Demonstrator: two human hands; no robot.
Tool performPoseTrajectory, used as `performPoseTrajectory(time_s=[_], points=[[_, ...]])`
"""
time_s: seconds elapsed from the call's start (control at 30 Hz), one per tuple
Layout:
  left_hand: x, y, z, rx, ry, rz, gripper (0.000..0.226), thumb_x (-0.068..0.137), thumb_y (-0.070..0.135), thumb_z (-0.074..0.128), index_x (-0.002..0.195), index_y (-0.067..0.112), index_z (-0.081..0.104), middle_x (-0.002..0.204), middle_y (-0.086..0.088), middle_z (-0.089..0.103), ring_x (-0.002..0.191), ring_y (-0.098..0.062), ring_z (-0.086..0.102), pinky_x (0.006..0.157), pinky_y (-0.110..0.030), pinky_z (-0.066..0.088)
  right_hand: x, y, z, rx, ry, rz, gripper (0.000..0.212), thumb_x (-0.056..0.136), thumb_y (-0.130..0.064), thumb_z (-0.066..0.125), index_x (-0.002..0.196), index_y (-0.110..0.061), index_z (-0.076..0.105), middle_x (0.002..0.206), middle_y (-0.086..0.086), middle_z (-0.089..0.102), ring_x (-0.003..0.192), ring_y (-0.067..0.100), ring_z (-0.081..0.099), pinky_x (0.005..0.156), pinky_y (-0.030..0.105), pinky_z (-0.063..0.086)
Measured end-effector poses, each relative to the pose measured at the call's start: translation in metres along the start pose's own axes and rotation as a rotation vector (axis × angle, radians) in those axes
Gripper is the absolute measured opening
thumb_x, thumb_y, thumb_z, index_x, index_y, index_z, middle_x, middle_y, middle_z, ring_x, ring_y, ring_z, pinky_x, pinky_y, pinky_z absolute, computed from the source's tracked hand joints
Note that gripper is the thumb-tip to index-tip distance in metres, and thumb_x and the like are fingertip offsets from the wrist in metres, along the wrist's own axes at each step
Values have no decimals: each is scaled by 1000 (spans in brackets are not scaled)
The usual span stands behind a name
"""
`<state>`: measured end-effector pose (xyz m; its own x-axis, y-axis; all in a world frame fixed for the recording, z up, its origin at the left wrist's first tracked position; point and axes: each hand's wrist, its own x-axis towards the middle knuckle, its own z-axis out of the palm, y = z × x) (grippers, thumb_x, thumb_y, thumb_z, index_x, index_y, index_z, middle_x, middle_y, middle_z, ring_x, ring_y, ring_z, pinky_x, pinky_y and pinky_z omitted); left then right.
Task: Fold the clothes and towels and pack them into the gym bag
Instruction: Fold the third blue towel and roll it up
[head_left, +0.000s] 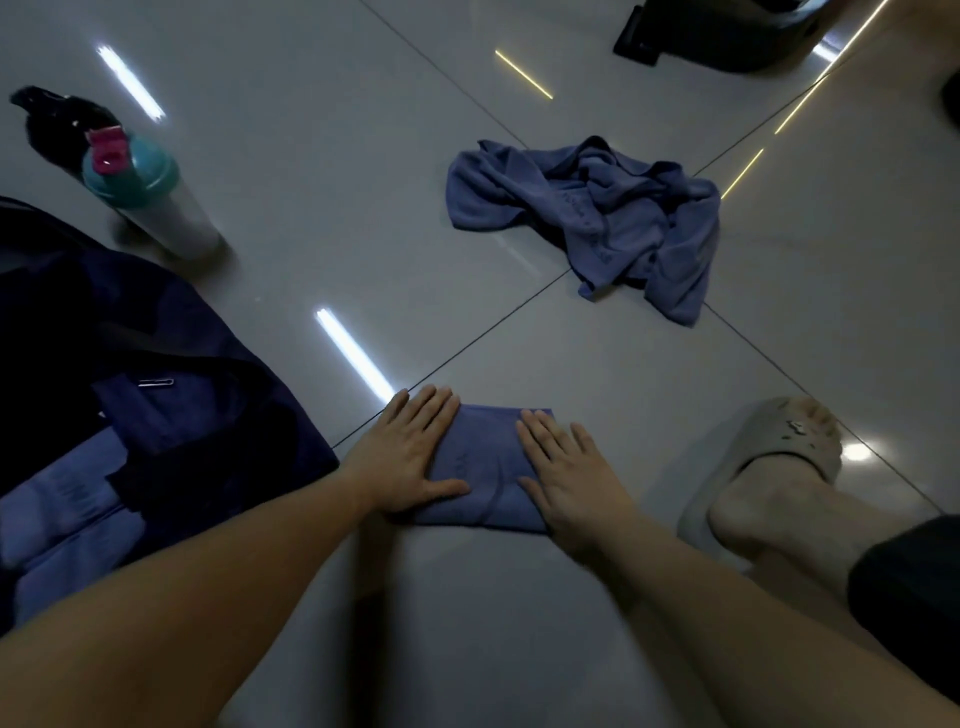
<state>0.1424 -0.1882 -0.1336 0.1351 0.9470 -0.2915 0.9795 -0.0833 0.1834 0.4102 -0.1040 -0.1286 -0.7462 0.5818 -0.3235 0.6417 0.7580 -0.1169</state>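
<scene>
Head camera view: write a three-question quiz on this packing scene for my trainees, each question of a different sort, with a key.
1. True or false: the left hand and the right hand both rest flat, fingers straight, on the folded blue towel.
2. The other blue towel, farther from the person, is: A folded flat; B crumpled in a heap; C rolled tight.
3. Missing word: the dark blue gym bag lies on the person's ____ side.
Key: 1 true; 2 B; 3 left.
</scene>
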Motion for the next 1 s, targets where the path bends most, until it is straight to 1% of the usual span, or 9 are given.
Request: performPoseTrajectory(time_s=[0.1,0.17,0.27,0.4,0.57,0.73,0.8,0.9,1.0], points=[[10,-14,-24,-31,-58,50,126,65,93,46,161,15,19,168,-3,18,154,-23,14,126,-39,5,17,2,-25,91,24,5,74,89,-53,48,150,-14,37,158,11,35,144,31,35,118,47,28],[19,-14,-39,3,-63,77,118,58,85,60,152,18,37,156,-2,38,142,-24,35,121,-39,21,33,7,-45,203,-45,58,82,77,-53,64,147,-18,40,149,9,43,135,30,43,112,45,34],[27,0,-50,-31,-120,-3,98,61,68,75,142,22,45,137,-1,48,125,-24,46,106,-39,40,47,3,-62,122,-134,63,75,74,-47,70,139,-19,44,131,9,48,120,31,48,100,45,42],[27,12,-46,-157,-109,-194,77,69,52,77,135,23,48,130,-3,51,122,-25,47,100,-40,40,55,-3,-64,134,-253,130,67,71,-39,76,127,-19,47,121,8,49,113,31,50,93,41,45],[28,11,-51,-168,-177,-273,53,67,52,79,106,23,59,113,-4,48,108,-25,49,82,-35,42,53,1,-71,296,-289,179,34,74,-29,74,95,-20,49,104,7,47,94,31,57,72,33,45],[28,2,-64,-466,-195,-331,35,71,22,80,97,15,57,97,-5,61,90,-26,61,67,-29,45,48,3,-88,536,-211,249,27,77,-11,69,91,-15,46,97,8,58,86,27,56,64,32,41],[25,-2,-75,-611,-170,-327,46,71,12,81,107,14,53,96,-7,64,85,-24,62,67,-32,50,47,2,-98,606,-166,258,31,75,-8,70,97,-16,49,99,7,59,88,26,58,64,32,43],[20,-11,-98,-863,-72,-346,62,68,6,85,121,16,54,100,-8,68,89,-25,67,79,-37,58,48,4,-119,600,-34,228,33,72,-7,69,103,-17,60,98,7,65,88,29,61,66,32,46],[15,-19,-118,-924,85,-332,31,68,4,83,95,13,69,86,-4,72,79,-21,66,78,-39,57,46,2,-141,535,172,191,20,72,-7,66,84,-19,57,80,6,64,75,30,58,58,34,38]])
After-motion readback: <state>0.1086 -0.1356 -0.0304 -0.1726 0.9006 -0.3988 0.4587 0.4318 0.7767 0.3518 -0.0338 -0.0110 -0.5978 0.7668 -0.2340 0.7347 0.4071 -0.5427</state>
